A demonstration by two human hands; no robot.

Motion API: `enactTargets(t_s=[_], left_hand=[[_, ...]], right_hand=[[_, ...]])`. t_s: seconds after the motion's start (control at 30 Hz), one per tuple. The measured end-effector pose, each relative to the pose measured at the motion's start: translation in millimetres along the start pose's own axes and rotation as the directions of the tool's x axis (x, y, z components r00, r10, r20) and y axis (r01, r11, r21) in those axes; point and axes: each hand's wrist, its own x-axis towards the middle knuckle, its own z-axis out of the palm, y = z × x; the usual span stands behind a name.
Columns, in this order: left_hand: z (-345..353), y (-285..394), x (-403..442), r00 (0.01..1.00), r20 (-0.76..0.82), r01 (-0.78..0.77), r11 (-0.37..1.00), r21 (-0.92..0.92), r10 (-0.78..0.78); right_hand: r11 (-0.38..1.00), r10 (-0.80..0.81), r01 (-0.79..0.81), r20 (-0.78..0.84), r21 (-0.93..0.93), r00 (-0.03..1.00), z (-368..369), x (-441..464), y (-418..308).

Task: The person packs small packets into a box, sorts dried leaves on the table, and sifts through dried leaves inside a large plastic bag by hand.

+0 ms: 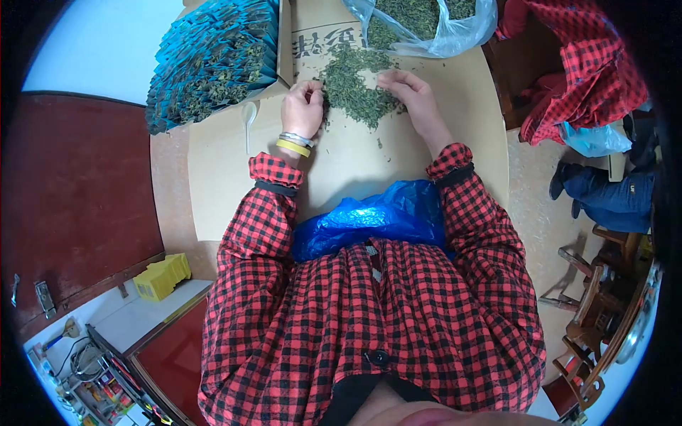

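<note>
A loose pile of dried green leaves, tea by its look, (348,78) lies spread on a cardboard sheet (341,160). My left hand (303,110) rests at the pile's left edge, its fingers curled in and pressed together. At the right side of the pile is my right hand (412,96), thumb and fingertips drawn together over a thinner patch of leaves. Anything pinched in either hand is too small to make out. A white spoon (249,119) lies on the cardboard, left of my left hand.
Rows of blue packets (213,53) holding leaves fill a carton at the upper left. A clear plastic bag (465,32) with more leaves stands at the back. Blue plastic (369,220) covers my lap. Another person's checked sleeve (597,64) shows at right, above wooden chairs (593,305).
</note>
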Motion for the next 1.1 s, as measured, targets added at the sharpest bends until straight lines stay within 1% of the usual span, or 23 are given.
enactTargets(t_s=[0.07,0.1,0.13,0.17,0.2,0.23,0.3,0.4,0.5,0.53,0.6,0.63,0.67,0.73,0.77,0.8,0.83,0.87,0.9,0.93,1.0,1.07,1.1], left_hand=[[1,2,-5,0.999,-0.024,-0.040,0.997,0.065,0.042],[1,2,-7,0.993,-0.034,-0.108,0.990,0.085,0.112],[1,1,-8,0.982,-0.044,-0.177,0.979,0.106,0.182],[1,0,-8,0.966,-0.053,-0.245,0.961,0.128,0.253],[5,-3,-5,0.965,-0.052,-0.249,0.960,0.131,0.257],[13,-8,0,0.959,-0.036,-0.269,0.940,0.209,0.282],[30,-11,17,0.943,-0.004,-0.311,0.882,0.355,0.334],[51,-9,51,0.952,0.052,-0.296,0.867,0.401,0.302],[66,-4,80,0.952,0.119,-0.304,0.858,0.414,0.281],[70,-4,90,0.950,0.162,-0.311,0.858,0.409,0.267],[75,-5,108,0.945,0.193,-0.323,0.855,0.405,0.265],[76,-11,113,0.935,0.211,-0.348,0.859,0.375,0.286],[77,-17,113,0.925,0.231,-0.367,0.863,0.348,0.301],[72,-29,109,0.919,0.250,-0.377,0.866,0.329,0.305],[68,-34,105,0.913,0.271,-0.375,0.891,0.257,0.306],[62,-37,100,0.905,0.292,-0.370,0.911,0.183,0.309],[57,-39,96,0.896,0.314,-0.363,0.925,0.109,0.315],[48,-33,85,0.897,0.313,-0.362,0.925,0.116,0.312],[38,-27,68,0.902,0.326,-0.331,0.939,0.097,0.284],[28,-21,49,0.905,0.337,-0.300,0.951,0.077,0.259],[17,-11,25,0.910,0.342,-0.270,0.961,0.056,0.235],[12,-12,4,0.902,0.386,-0.147,0.979,-0.144,0.192],[9,-13,-6,0.895,0.411,-0.078,0.968,-0.238,0.173]], right_hand=[[0.983,-0.030,0.011,-0.105,-0.181,0.994,0,0,-1],[0.963,-0.052,0.009,-0.154,-0.270,0.987,0,1,-1],[0.964,-0.052,0.009,-0.156,-0.266,0.986,-3,1,1],[0.775,-0.226,0.076,-0.163,-0.627,0.960,-10,1,5],[0.453,-0.386,0.093,-0.101,-0.887,0.917,-16,1,7],[0.053,-0.505,0.054,0.020,-0.997,0.863,-20,4,11],[0.033,-0.524,0.050,0.025,-0.998,0.851,-20,16,18],[-0.015,-0.560,0.033,0.036,-0.999,0.828,-14,38,12],[0.158,-0.260,0.191,0.145,-0.969,0.955,-1,63,-8],[0.150,-0.273,0.193,0.147,-0.970,0.951,5,73,-16],[0.142,0.031,0.192,0.198,-0.971,0.980,20,92,-32],[0.140,0.189,0.192,0.216,-0.971,0.958,25,99,-35],[0.141,0.187,0.198,0.222,-0.970,0.957,31,103,-35],[0.316,0.309,0.082,0.184,-0.945,0.933,40,110,-23],[0.394,0.372,0.014,0.174,-0.919,0.912,44,108,-17],[0.400,0.373,0.020,0.183,-0.916,0.910,45,106,-4],[0.426,0.202,0.176,0.282,-0.888,0.938,46,101,9],[0.423,0.023,0.329,0.373,-0.844,0.928,48,93,16],[0.389,-0.156,0.475,0.451,-0.790,0.879,48,87,20],[0.387,-0.160,0.481,0.456,-0.787,0.875,45,81,22],[0.407,-0.083,0.527,0.545,-0.746,0.835,44,56,16],[0.418,-0.044,0.552,0.591,-0.721,0.805,41,26,9],[0.347,-0.112,0.564,0.565,-0.749,0.818,37,10,5]])
